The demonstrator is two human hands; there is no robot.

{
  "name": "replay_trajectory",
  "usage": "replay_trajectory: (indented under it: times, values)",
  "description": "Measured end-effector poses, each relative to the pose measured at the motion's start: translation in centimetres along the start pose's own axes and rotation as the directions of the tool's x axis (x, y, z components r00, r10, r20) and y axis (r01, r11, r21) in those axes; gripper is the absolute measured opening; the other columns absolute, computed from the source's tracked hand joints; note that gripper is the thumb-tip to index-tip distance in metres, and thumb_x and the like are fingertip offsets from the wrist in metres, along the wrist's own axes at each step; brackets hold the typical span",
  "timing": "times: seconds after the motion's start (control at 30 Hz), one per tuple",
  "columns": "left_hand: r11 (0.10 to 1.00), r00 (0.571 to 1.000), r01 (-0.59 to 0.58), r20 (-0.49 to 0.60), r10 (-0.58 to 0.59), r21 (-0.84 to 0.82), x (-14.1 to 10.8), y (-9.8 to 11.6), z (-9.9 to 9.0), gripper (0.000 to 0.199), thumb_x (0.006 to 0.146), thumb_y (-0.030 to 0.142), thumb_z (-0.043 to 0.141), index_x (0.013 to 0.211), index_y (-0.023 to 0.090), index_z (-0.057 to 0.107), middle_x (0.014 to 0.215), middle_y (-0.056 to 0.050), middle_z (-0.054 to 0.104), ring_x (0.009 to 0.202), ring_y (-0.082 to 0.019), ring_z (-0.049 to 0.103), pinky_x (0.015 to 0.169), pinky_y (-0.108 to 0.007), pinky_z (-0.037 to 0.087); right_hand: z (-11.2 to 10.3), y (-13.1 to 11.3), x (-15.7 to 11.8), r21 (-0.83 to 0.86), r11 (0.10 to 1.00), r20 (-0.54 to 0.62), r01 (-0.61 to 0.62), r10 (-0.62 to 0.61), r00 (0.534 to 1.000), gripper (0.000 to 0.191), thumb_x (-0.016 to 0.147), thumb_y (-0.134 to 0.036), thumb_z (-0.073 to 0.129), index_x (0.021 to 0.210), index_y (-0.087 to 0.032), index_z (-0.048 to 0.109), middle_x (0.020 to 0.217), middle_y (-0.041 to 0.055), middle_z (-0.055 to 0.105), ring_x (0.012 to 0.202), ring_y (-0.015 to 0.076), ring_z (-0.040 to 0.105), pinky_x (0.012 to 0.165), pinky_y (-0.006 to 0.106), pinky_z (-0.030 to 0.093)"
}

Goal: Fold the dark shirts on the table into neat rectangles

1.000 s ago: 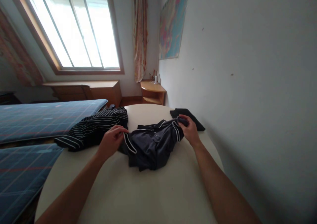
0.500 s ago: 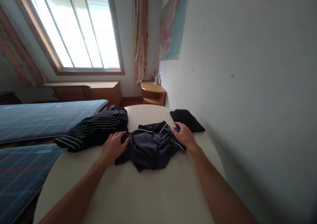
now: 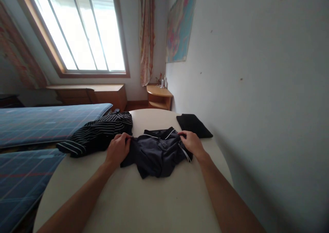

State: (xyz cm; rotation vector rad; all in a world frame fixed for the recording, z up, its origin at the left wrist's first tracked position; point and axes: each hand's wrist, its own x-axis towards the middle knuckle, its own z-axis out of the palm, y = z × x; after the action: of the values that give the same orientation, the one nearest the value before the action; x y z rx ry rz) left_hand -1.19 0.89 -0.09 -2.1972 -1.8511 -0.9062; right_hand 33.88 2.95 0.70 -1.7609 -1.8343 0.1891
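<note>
A dark polo shirt (image 3: 156, 154) with a white-edged black collar lies crumpled on the pale round table (image 3: 144, 205), its buttons facing up. My left hand (image 3: 118, 148) pinches the sleeve on the left between thumb and fingers. On the other side, my right hand (image 3: 190, 142) is closed on the shoulder beside the collar. The lower part of the shirt is bunched toward me.
A black and white striped garment (image 3: 102, 131) lies along the table's left edge. Behind my right hand is a folded black cloth (image 3: 195, 125). Blue plaid mattresses (image 3: 51, 123) stand left of the table, and a white wall (image 3: 257, 106) rises on the right.
My left fingers have closed on the shirt's sleeve and drawn it out a little flatter. My right fingers have tightened at the shoulder. The other garments have stayed where they were.
</note>
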Motion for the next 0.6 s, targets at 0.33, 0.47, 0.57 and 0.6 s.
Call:
replay_trajectory:
  times: [0.33,0.47,0.57,0.6]
  values:
    - [0.988,0.981,0.113,-0.171,-0.095,0.102,7.0,-0.1,-5.7,0.021,0.094,0.031,0.045,0.107,0.021,0.058,0.097,-0.010,0.065,0.097,-0.029,0.063,0.083,-0.038,0.050,-3.8,-1.5,2.0,0.167,0.971,-0.236,0.169,-0.127,0.963,0.029,0.090,-0.021,0.051,0.102,-0.025,0.077,0.103,0.0046,0.075,0.095,0.0215,0.068,0.091,0.034,0.051]
    - [0.990,0.968,0.111,-0.232,-0.090,0.081,12.1,-1.3,-7.7,0.024,0.093,0.031,0.046,0.108,0.018,0.060,0.096,-0.012,0.067,0.098,-0.031,0.063,0.088,-0.041,0.049,-5.4,-3.5,5.3,0.168,0.951,-0.284,0.261,-0.207,0.936,0.030,0.091,-0.018,0.050,0.102,-0.025,0.077,0.104,0.0048,0.075,0.100,0.0218,0.067,0.098,0.036,0.049]
    - [0.992,0.962,0.112,-0.257,-0.096,0.050,16.0,-2.1,-8.2,0.028,0.094,0.027,0.044,0.112,0.014,0.061,0.103,-0.015,0.068,0.103,-0.031,0.061,0.094,-0.044,0.046,-5.8,-4.8,8.9,0.184,0.929,-0.357,0.322,-0.242,0.902,0.031,0.093,-0.019,0.047,0.107,-0.022,0.075,0.108,0.0060,0.074,0.105,0.0218,0.065,0.102,0.037,0.047]
    - [0.993,0.965,0.104,-0.246,-0.089,0.049,17.1,-2.3,-7.9,0.030,0.094,0.024,0.042,0.115,0.012,0.061,0.106,-0.017,0.068,0.107,-0.032,0.060,0.096,-0.045,0.044,-5.6,-5.1,10.2,0.188,0.924,-0.387,0.333,-0.242,0.890,0.032,0.094,-0.021,0.046,0.110,-0.021,0.073,0.111,0.0068,0.072,0.108,0.0219,0.064,0.104,0.037,0.045]
